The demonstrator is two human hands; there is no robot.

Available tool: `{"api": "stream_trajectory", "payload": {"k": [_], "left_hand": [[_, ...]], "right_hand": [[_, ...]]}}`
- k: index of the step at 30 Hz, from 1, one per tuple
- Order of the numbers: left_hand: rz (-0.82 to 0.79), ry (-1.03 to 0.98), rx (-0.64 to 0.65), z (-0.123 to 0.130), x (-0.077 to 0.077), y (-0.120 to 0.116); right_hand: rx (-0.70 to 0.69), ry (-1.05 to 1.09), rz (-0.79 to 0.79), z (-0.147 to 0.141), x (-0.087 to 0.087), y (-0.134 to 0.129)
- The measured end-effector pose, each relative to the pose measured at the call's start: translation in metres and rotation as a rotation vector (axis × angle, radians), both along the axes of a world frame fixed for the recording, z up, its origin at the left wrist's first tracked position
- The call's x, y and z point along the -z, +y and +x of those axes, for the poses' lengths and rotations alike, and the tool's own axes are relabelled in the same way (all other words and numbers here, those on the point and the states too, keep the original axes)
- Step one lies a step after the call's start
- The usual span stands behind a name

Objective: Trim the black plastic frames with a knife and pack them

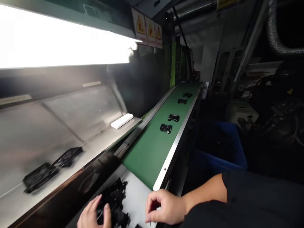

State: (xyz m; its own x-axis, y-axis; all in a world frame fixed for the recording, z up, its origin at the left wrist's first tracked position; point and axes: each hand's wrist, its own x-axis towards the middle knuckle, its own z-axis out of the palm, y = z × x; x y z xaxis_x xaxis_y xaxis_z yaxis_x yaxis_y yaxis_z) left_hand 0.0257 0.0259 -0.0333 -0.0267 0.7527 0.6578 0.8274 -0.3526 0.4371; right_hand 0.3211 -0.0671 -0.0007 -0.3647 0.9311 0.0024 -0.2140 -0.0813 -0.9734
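Note:
Near the bottom edge, my left hand (pixel 94 213) has its fingers apart at a pile of black plastic parts (pixel 116 202) lying on a white surface (pixel 136 193). One part shows between thumb and fingers, but a grip on it cannot be made out. My right hand (pixel 165 207) is over the right side of the white surface, by the near end of the green belt (pixel 147 158). Its thumb and index finger are pinched together around something too small to name. Several black parts lie spaced along the belt, the nearest one (pixel 166 128) about midway.
Two black assemblies (pixel 41 175) sit on the metal ledge (pixel 99 137) at left, with a white oblong object (pixel 122 121) farther along it. A bright lamp hangs above. Metal rails (pixel 175 144) edge the belt. A blue bin (pixel 239 150) stands at right.

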Motion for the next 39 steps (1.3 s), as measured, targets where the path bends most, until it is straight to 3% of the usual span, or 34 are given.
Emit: {"api": "stream_trajectory", "payload": {"k": [5,10,14,19,22,24,28,31,35,39], "left_hand": [[0.043,0.038,0.328,0.130,-0.032,0.070],[-0.120,-0.098,0.578,0.303,-0.082,0.150],[-0.210,-0.081,0.703,0.443,-0.116,0.226],[-0.378,-0.076,0.655,0.595,-0.135,0.309],[-0.413,-0.088,0.526,0.663,-0.137,0.334],[-0.418,-0.107,0.440,0.695,-0.136,0.340],[-0.415,-0.150,0.377,0.727,-0.137,0.339],[-0.366,-0.179,0.481,0.718,-0.145,0.330],[-0.259,-0.191,0.697,0.658,-0.162,0.290],[-0.157,-0.184,0.793,0.565,-0.177,0.214]], "right_hand": [[0.100,0.043,0.112,0.083,-0.012,0.034],[0.337,0.026,0.303,0.198,-0.021,0.058],[0.486,0.064,0.298,0.277,-0.015,0.067],[0.626,0.040,0.225,0.351,-0.005,0.070],[0.675,0.009,0.137,0.383,0.003,0.070],[0.707,-0.008,0.093,0.398,0.009,0.070],[0.752,-0.017,0.040,0.418,0.015,0.069],[0.783,-0.024,0.056,0.425,0.015,0.069],[0.761,-0.025,0.063,0.425,0.017,0.072],[0.665,-0.008,0.050,0.413,0.020,0.077]]}}
